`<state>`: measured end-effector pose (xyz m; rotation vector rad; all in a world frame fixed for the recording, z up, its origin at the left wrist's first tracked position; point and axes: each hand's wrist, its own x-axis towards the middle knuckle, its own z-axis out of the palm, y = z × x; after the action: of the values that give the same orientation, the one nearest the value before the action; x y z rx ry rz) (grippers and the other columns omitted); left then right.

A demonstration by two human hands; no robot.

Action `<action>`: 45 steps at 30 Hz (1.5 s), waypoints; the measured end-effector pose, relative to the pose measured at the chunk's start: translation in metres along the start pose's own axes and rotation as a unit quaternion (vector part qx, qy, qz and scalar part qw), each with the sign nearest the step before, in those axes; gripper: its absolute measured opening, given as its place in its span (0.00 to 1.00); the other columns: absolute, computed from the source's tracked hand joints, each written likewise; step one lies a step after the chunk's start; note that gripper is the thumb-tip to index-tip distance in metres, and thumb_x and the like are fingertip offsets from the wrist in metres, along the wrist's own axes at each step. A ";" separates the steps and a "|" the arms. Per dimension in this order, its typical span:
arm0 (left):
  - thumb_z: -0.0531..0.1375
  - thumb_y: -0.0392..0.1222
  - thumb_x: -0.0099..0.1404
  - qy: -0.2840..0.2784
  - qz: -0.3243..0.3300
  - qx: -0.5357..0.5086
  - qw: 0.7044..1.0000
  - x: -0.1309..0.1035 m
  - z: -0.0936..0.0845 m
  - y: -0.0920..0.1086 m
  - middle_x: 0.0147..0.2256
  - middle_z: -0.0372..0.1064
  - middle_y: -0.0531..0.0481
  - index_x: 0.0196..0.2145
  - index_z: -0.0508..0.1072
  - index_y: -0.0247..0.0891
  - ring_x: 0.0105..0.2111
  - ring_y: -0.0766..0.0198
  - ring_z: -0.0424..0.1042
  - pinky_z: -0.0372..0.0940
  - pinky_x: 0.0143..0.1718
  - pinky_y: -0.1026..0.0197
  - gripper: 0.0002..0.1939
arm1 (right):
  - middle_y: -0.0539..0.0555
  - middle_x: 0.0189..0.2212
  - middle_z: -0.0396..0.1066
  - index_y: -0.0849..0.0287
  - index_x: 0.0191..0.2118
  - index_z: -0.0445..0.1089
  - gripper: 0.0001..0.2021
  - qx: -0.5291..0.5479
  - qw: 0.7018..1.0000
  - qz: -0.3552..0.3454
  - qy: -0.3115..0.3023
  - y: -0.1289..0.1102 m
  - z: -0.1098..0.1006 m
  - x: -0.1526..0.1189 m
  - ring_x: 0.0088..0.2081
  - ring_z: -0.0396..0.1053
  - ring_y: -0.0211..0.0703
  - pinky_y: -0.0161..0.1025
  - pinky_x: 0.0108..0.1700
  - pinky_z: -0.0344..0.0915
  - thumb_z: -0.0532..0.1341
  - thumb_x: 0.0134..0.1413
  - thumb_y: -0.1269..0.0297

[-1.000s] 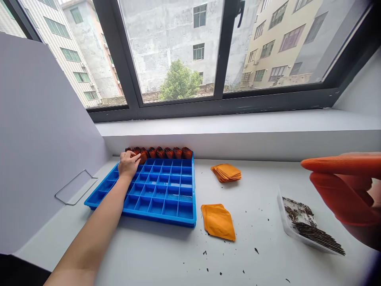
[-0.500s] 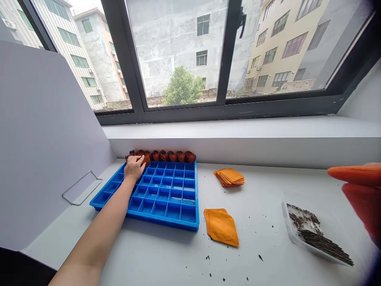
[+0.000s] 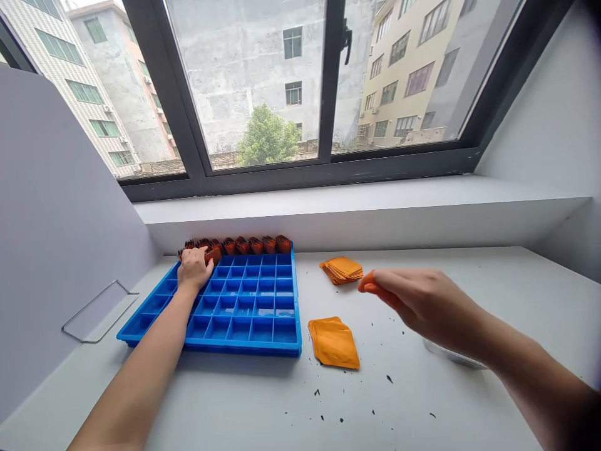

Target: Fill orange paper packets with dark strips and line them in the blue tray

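Observation:
My left hand [image 3: 195, 266] reaches to the back left of a blue divided tray [image 3: 235, 344], its fingers at the reddish-brown packets [image 3: 256, 245] packed in the back row. What it may hold there is hard to make out. My right hand [image 3: 408, 300] is over the table to the right, its fingers pressed together, with orange-red coverings on the fingertips. Nothing distinct shows in its grasp. Just left of its fingertips lies a stack of orange packets [image 3: 342, 269]. A second orange stack [image 3: 334, 342] lies nearer, beside the tray's right edge.
A clear container [image 3: 455, 357] is mostly hidden under my right forearm. Dark crumbs dot the white table [image 3: 282, 394]. A thin wire stand [image 3: 96, 313] is at the left beside a pale panel [image 3: 66, 207]. Behind, a ledge runs beneath the window.
My right hand has come in from the right edge toward the far orange stack, now covering much of the clear container. The view has shifted right. My left hand remains at the back row.

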<state>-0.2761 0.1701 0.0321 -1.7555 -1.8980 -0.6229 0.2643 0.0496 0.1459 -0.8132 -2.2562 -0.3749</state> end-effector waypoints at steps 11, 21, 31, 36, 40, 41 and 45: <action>0.58 0.53 0.69 -0.009 -0.051 0.027 0.998 0.000 -0.001 0.003 0.48 0.75 0.29 0.51 0.76 0.33 0.55 0.33 0.65 0.68 0.54 0.41 0.23 | 0.59 0.54 0.74 0.48 0.55 0.78 0.17 0.091 0.972 0.030 -0.215 -0.005 0.075 -0.072 0.46 0.79 0.52 0.47 0.40 0.77 0.65 0.70 0.46; 0.58 0.57 0.68 0.001 -0.116 0.013 0.993 -0.001 -0.008 0.015 0.47 0.74 0.27 0.61 0.64 0.28 0.58 0.31 0.64 0.71 0.48 0.40 0.34 | 0.62 0.79 0.49 0.55 0.83 0.36 0.50 0.121 0.935 0.092 -0.320 -0.024 0.119 -0.092 0.81 0.32 0.72 0.71 0.77 0.50 0.52 0.70 0.30; 0.57 0.54 0.69 0.051 -0.123 -0.026 0.991 -0.002 -0.024 0.023 0.50 0.72 0.28 0.60 0.63 0.28 0.59 0.30 0.66 0.73 0.47 0.39 0.31 | 0.62 0.76 0.58 0.48 0.82 0.21 0.42 0.119 0.955 0.058 -0.266 -0.035 0.138 -0.095 0.79 0.48 0.64 0.69 0.76 0.50 0.48 0.79 0.42; 0.59 0.48 0.68 0.092 -0.085 -0.032 0.992 0.015 -0.052 0.043 0.54 0.68 0.25 0.55 0.69 0.29 0.62 0.26 0.61 0.69 0.54 0.33 0.23 | 0.63 0.56 0.73 0.49 0.81 0.18 0.54 0.107 0.971 0.093 -0.193 -0.035 0.147 -0.096 0.53 0.75 0.58 0.59 0.59 0.74 0.63 0.73 0.51; 0.63 0.43 0.67 0.196 0.057 -0.063 0.977 0.012 -0.091 0.087 0.51 0.69 0.30 0.51 0.69 0.34 0.59 0.31 0.65 0.67 0.55 0.35 0.17 | 0.58 0.46 0.73 0.51 0.82 0.35 0.51 0.094 0.975 0.099 -0.175 -0.035 0.145 -0.093 0.40 0.74 0.52 0.50 0.43 0.77 0.69 0.67 0.55; 0.64 0.41 0.67 0.235 0.100 -0.076 0.964 0.004 -0.101 0.102 0.51 0.69 0.32 0.51 0.68 0.36 0.57 0.35 0.67 0.67 0.55 0.37 0.17 | 0.57 0.44 0.73 0.52 0.81 0.41 0.46 0.101 0.975 0.097 -0.170 -0.036 0.144 -0.093 0.37 0.74 0.51 0.48 0.40 0.76 0.68 0.68 0.56; 0.67 0.35 0.62 0.313 0.310 -0.120 0.890 -0.059 -0.135 0.167 0.45 0.70 0.44 0.48 0.67 0.42 0.48 0.48 0.72 0.68 0.50 0.45 0.18 | 0.52 0.39 0.74 0.51 0.69 0.58 0.21 0.180 0.971 0.090 -0.133 -0.039 0.135 -0.091 0.33 0.76 0.43 0.43 0.38 0.76 0.56 0.76 0.62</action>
<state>-0.1004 0.0530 0.1025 -1.8594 -0.7904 -1.0304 0.2205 0.0429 -0.0155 -0.9044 -2.3694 0.2373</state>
